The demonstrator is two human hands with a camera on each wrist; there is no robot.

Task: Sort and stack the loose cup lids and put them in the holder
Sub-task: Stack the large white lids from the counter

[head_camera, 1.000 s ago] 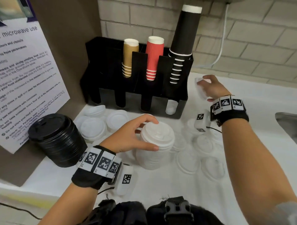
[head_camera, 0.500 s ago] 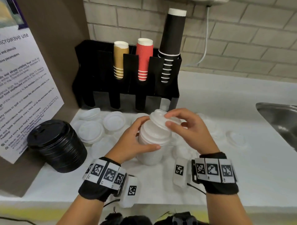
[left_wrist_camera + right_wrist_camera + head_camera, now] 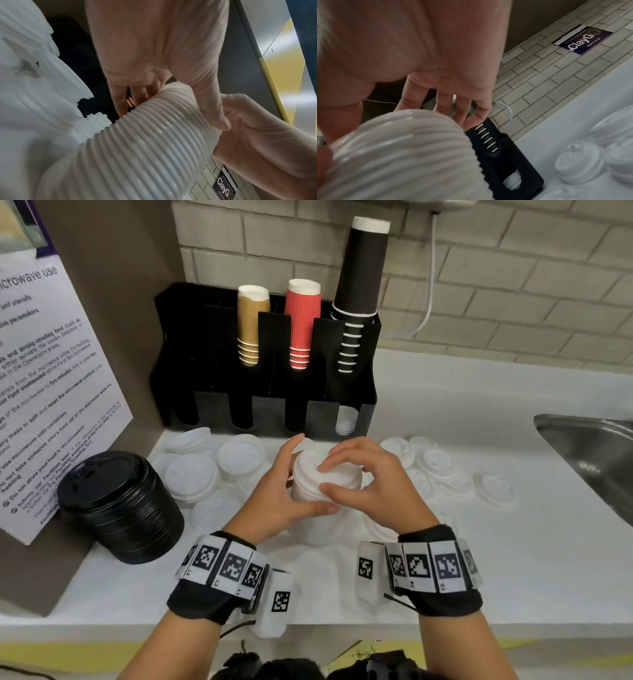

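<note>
At the far left of the counter (image 3: 445, 559) stands a stack of black lids (image 3: 120, 505), just in front of a posted microwave notice (image 3: 51, 371). Right of it, loose white lids (image 3: 191, 474) lie scattered in front of the black holder (image 3: 342, 392), whose slots carry a tan cup stack (image 3: 251, 326), a red cup stack (image 3: 301, 320) and a tall black cup stack (image 3: 363, 272); some white lids show low in its rightmost front slot. In the middle, the stack of white lids (image 3: 322, 518) stands on the counter. The left hand (image 3: 274, 494) wraps its side, thumb across the front and fingers curled behind near the top. The right hand (image 3: 373, 484) is on the top lid (image 3: 320, 470), fingertips spread over it and thumb at its front rim. Further right, more white lids (image 3: 442, 470) lie spread out, one single lid (image 3: 495, 489) apart from them. A steel sink (image 3: 596, 453) is at the far right.
</note>
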